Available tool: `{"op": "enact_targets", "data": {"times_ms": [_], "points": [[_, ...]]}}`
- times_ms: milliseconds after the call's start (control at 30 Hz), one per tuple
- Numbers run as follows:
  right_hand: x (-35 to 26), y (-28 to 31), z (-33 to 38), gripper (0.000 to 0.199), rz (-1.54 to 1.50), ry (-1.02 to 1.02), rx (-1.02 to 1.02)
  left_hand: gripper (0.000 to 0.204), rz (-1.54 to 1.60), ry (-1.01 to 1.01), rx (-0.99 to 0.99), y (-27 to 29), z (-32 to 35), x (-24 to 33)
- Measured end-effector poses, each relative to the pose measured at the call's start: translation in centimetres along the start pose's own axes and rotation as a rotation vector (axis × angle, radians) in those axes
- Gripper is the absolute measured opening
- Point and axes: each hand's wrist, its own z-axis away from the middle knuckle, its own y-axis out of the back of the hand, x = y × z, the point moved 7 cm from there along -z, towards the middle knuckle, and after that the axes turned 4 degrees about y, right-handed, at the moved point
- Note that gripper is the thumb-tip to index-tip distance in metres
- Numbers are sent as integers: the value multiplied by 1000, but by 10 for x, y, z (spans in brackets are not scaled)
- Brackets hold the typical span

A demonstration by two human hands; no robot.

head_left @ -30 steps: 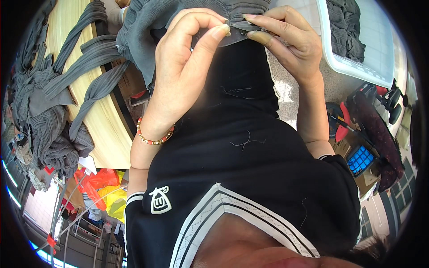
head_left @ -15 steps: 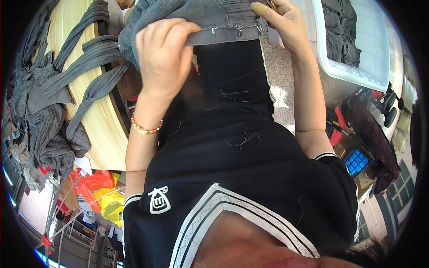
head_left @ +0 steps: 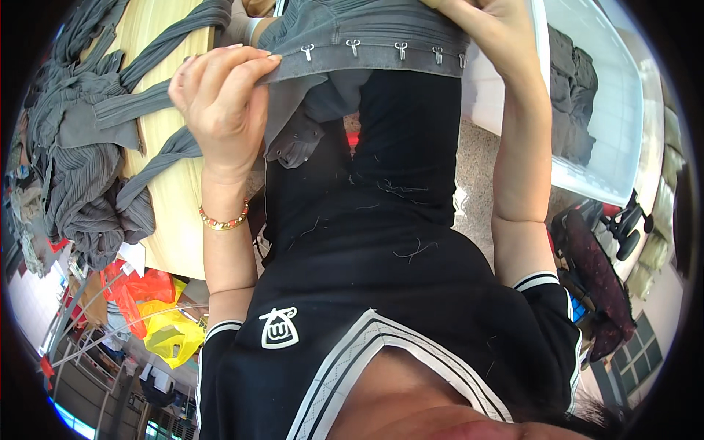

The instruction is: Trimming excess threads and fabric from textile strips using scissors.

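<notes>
A grey ribbed garment [head_left: 381, 26] is held up in front of my lap, with a plain band along its lower edge. Several silver metal hooks [head_left: 353, 48] sit in a row on that band. My left hand [head_left: 224, 103] pinches the band's left end between thumb and fingertips. At the upper right, my right hand [head_left: 495, 33] grips the garment near its right end; the picture's top edge cuts off part of those fingers. Below the band, a loose grey flap [head_left: 297, 139] with small round metal spots hangs over my dark clothing.
On the left, a light wooden table [head_left: 172, 227] carries a pile of similar grey garments [head_left: 88, 176] with long straps. A white plastic bin [head_left: 598, 172] with folded dark grey pieces [head_left: 572, 95] stands on the right. Red and yellow plastic bags [head_left: 172, 334] are at the lower left.
My hands have moved apart, the left one leftward and the right one rightward. The band is spread straighter, showing more hooks, and the loose flap has come into sight under it.
</notes>
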Motion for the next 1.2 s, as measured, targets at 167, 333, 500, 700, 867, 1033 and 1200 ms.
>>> {"op": "enact_targets", "data": {"times_ms": [167,333,500,700,867,1033,1200], "points": [[22,-18,-20,23,-65,109,-21,28,-2,155,-291,-34,13,-7],[21,-4,-1,26,-92,46,55,33,279,220,-168,-17,-16,16],[26,10,23,36,-188,187,183,22,437,165,-122,-39,-43,37],[28,24,55,42,-62,211,243,19,420,156,-167,-66,-37,40],[20,10,65,43,140,325,110,18,692,350,-230,-75,-34,26],[11,12,62,38,159,390,130,17,704,340,-292,-75,-40,28],[-3,2,59,40,345,469,54,14,608,278,-223,-70,-35,23]]}}
